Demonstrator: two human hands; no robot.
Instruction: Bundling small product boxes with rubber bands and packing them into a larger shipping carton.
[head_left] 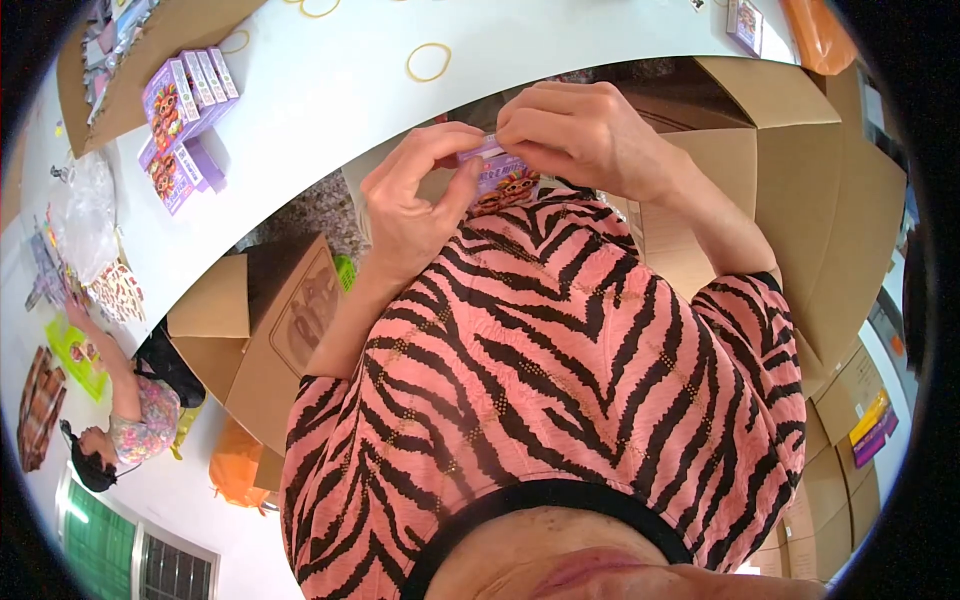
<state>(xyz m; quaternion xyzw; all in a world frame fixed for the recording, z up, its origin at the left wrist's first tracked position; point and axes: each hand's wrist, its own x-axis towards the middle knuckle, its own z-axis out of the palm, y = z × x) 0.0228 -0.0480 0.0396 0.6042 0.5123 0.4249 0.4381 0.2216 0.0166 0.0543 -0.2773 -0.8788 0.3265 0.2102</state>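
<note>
A small purple printed carton (505, 186) is held up close to my chest, just off the table's near edge. My left hand (425, 185) pinches its left side between thumb and fingers. Fingers of my right hand (570, 135) are curled at the carton's upper right end, by its flap. Part of the carton is hidden behind the fingers and against my pink striped top. On the table at the left, several like purple cartons (165, 105) stand in a row, and a purple carton with its flap up (170, 180) lies just nearer.
A yellow rubber band (429, 62) lies on the white table (330, 100). Cardboard boxes stand below at left (270, 330) and right (800, 190). A clear plastic bag (88, 215) is at far left, near another person (140, 410). An orange bag (820, 35) hangs at upper right.
</note>
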